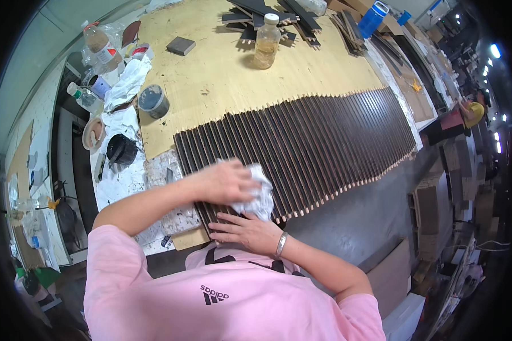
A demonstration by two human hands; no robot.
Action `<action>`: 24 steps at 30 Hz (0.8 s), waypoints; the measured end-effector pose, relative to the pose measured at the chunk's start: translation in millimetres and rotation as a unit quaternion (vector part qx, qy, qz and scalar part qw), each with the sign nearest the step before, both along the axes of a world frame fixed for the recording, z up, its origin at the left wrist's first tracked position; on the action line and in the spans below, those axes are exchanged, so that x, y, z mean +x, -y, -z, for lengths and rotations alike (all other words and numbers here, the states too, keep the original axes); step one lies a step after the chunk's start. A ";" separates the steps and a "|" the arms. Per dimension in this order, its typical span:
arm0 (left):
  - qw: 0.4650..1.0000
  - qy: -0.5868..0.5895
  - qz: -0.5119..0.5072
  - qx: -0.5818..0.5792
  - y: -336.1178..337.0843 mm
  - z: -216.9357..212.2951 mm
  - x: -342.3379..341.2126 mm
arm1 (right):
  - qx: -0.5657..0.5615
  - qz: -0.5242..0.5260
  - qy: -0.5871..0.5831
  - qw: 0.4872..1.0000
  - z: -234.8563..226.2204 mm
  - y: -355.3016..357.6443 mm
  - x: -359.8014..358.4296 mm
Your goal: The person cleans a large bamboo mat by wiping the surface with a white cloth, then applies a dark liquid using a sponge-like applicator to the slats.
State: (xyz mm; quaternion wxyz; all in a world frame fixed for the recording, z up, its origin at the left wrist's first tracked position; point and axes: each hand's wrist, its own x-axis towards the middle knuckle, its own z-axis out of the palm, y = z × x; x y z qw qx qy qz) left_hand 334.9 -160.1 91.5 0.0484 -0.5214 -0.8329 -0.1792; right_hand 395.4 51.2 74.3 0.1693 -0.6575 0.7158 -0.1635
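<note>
A long row of dark brown wooden slats [318,142] lies side by side on the table, with pale rounded tips along both ends. My left hand [224,183], slightly smeared by motion, presses a crumpled white cloth [260,199] onto the slats near the row's left part. Just below it, my right hand [249,233] rests with fingers stretched flat across the near ends of the slats and holds nothing. A silver bracelet [281,244] circles that wrist.
On the yellowish tabletop [210,74] stand a clear bottle of amber liquid [267,42], a tub of dark paste [153,102] and a dark block [181,46]. Loose dark wood pieces [250,20] pile up behind. A black cup [122,149] sits left. Another person [461,116] is far right.
</note>
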 end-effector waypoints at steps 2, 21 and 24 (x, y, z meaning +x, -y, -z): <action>0.973 -0.008 -0.199 0.117 31.1 22.7 -45.4 | -0.010 0.001 0.002 1.000 0.6 -0.2 3.5; 0.761 0.405 -0.427 0.273 99.4 63.8 -124.5 | -0.016 0.063 -0.051 0.997 3.8 -7.7 -2.2; 0.827 0.190 -0.506 0.157 96.4 54.8 -118.9 | -0.021 0.059 -0.038 0.997 3.9 -7.5 -3.4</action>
